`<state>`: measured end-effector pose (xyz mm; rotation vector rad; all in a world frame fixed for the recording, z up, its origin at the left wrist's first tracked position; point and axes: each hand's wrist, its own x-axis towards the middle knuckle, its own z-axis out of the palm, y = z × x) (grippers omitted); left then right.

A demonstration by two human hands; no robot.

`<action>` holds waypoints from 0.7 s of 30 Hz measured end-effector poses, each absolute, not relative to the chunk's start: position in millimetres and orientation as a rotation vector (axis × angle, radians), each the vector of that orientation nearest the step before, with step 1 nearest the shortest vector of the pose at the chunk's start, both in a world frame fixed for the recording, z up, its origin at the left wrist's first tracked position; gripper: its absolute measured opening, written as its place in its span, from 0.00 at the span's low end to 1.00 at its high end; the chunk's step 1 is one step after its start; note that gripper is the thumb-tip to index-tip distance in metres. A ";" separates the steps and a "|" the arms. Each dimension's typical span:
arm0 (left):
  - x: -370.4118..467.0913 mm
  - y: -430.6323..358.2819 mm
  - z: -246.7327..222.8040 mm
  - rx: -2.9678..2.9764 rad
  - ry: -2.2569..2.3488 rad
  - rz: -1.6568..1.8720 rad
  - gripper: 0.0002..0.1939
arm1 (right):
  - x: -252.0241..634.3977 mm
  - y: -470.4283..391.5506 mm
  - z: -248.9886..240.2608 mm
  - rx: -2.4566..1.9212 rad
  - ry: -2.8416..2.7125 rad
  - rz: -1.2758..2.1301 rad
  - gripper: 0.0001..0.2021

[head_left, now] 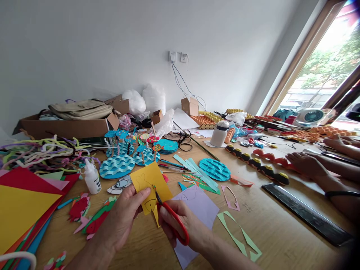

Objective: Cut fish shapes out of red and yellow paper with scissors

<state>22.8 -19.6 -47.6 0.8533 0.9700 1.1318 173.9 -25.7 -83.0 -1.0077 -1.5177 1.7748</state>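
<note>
My left hand pinches a yellow sheet of paper between thumb and fingers. A fish outline is drawn on it in dark line, and part of the sheet's lower edge hangs as a cut strip. In my right hand is a pair of red-handled scissors, its blades at the paper beside the fish drawing. Below lies a lilac sheet with another fish drawn on it. Close to my left hand are a white glue bottle and a cut-out paper fish in red and green.
Stacked coloured paper lies at the left, pipe cleaners behind it. Blue wavy discs stand mid-table. Green paper scraps and a dark flat case lie to the right. Another person's hands rest at the right edge.
</note>
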 end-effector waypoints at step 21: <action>23.3 -20.5 -46.2 0.851 0.965 1.156 0.22 | 170.2 -26.2 -80.9 -1.099 -1.522 1.740 0.23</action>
